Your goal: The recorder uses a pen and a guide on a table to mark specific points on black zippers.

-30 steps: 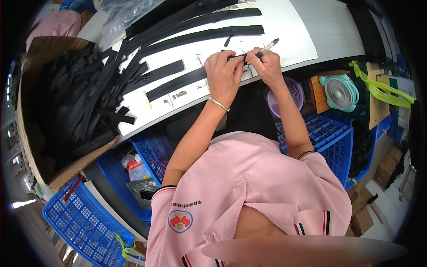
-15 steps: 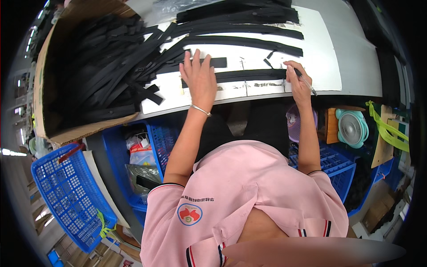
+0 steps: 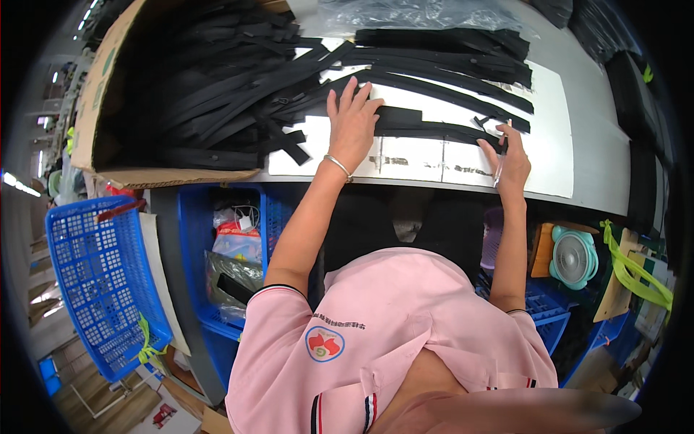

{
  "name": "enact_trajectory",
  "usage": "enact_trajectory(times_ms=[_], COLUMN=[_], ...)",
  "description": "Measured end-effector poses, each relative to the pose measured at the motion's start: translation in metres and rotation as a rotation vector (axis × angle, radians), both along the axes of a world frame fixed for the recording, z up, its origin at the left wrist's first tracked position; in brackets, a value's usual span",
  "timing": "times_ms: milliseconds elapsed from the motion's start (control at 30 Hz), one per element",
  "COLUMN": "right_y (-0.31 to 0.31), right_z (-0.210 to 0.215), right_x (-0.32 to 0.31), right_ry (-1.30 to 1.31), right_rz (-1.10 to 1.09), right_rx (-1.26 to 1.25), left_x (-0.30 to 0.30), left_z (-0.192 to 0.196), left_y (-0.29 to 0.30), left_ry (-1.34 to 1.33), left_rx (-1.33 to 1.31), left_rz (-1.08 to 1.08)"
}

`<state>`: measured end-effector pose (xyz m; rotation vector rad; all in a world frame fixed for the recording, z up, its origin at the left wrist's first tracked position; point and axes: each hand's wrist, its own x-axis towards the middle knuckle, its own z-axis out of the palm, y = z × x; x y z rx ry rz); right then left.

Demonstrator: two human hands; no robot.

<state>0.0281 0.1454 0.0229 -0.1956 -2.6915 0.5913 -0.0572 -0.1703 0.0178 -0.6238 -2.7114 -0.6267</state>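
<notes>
A long black zipper [image 3: 441, 131] lies across the white marked board [image 3: 553, 155] on the table. My left hand [image 3: 352, 129] rests at its left end with the fingers apart, next to a short wide black strip [image 3: 400, 116]. At the right end, my right hand [image 3: 514, 163] is curled round a clear pen [image 3: 499, 172], its thumb and forefinger at the zipper's tip. Whether they pinch the tip is hard to see. Beyond, more black zippers [image 3: 448, 88] lie side by side, and a small black scrap [image 3: 480, 121] sits close to the right fingers.
To the left, a cardboard box [image 3: 90, 119] overflows with tangled black zippers [image 3: 210, 87]. Clear plastic wrap [image 3: 426, 16] lies at the back. Below the table are blue baskets [image 3: 101, 282], a purple bin [image 3: 492, 235] and a turquoise fan [image 3: 575, 257].
The zipper between my hands has shifted away from the board's near edge toward the other zippers, baring the dark marks. Both hands moved with it. The whole view has shifted too.
</notes>
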Motion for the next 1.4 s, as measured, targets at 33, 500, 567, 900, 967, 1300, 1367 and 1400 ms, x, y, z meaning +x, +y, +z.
enact_trajectory(times_ms=[33, 500, 567, 900, 967, 1300, 1367, 1400], right_y=[0.001, -0.007, -0.008, -0.058, -0.049, 0.013, 0.018, 0.019], right_z=[-0.001, 0.003, 0.003, -0.017, -0.016, -0.022, -0.022, -0.022], right_x=[-0.003, -0.028, -0.015, 0.058, 0.063, 0.080, 0.080, 0.078], right_ry=[0.006, 0.049, 0.036, 0.142, 0.161, 0.096, 0.080, 0.077], right_rz=[0.009, -0.103, -0.065, 0.286, 0.258, 0.119, 0.092, 0.106], right_rx=[-0.004, -0.093, -0.277, 0.091, 0.121, 0.177, 0.159, 0.164], left_x=[0.000, 0.063, 0.074, 0.095, 0.103, 0.117, 0.117, 0.115], left_z=[0.004, -0.012, -0.011, -0.016, -0.020, -0.016, -0.015, -0.016], left_y=[-0.005, 0.066, 0.081, 0.112, 0.104, 0.055, 0.047, 0.041], left_ry=[-0.010, 0.107, 0.106, -0.013, -0.036, -0.097, -0.091, -0.065], left_rx=[-0.022, 0.335, 0.393, 0.398, 0.140, -0.009, 0.022, 0.031], left_rz=[-0.009, -0.191, -0.175, -0.234, -0.211, -0.040, 0.014, 0.035])
